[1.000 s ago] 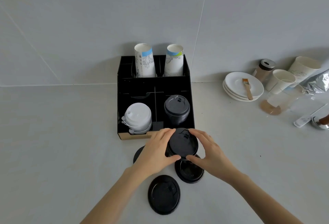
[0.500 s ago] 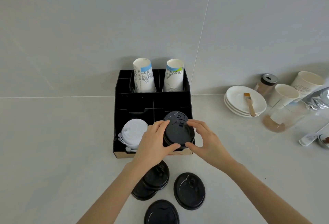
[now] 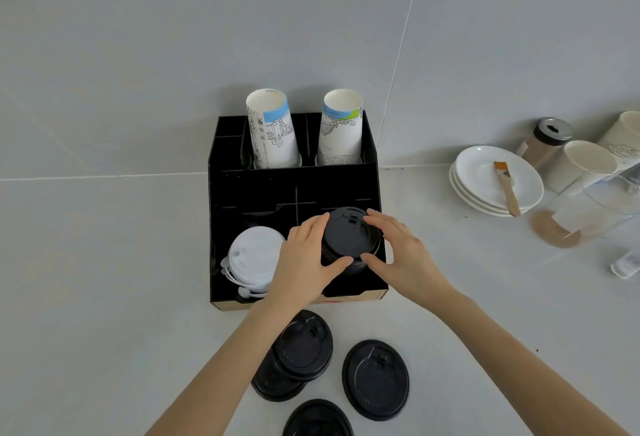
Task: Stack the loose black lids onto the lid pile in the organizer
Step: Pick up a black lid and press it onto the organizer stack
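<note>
Black round plastic lids (image 3: 347, 240) are gripped at the rim between the left hand (image 3: 304, 262) and the right hand (image 3: 403, 255), atop the lid pile in the front right compartment of the black divided organizer (image 3: 294, 190). Four loose black lids (image 3: 375, 378) are left on the pale counter (image 3: 104, 297).

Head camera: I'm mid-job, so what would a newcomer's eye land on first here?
First, the left hand and right hand, which clasp a black lid over the lid pile in the front right compartment of the black organizer. Next, the loose black lids on the counter in front of it, and the two upright paper cups at its back.
</note>
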